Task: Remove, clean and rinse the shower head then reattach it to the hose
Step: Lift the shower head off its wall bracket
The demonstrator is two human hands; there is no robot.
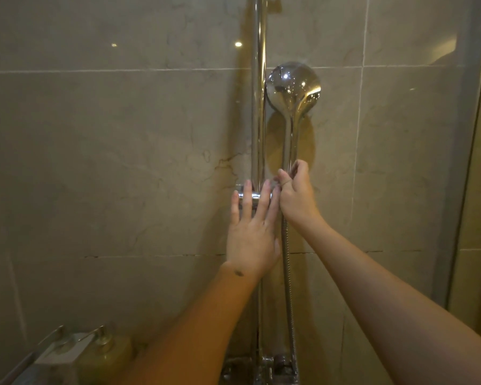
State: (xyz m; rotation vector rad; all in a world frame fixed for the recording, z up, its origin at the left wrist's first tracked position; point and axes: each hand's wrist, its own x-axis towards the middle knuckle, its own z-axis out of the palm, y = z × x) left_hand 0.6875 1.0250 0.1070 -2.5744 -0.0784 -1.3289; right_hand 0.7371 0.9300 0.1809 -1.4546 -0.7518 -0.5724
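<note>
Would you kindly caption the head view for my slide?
Right hand grips the shower head handle while the left hand steadies the holder on the rail.

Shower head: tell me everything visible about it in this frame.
The shower head is shiny chrome: a round head on a slim handle that tapers downward. It stands upright beside the rail, its back to the camera, so the spray face is hidden. The right hand grips the base of its handle, where the hose hangs below. The left hand rests straight-fingered on the rail's bracket.
</note>
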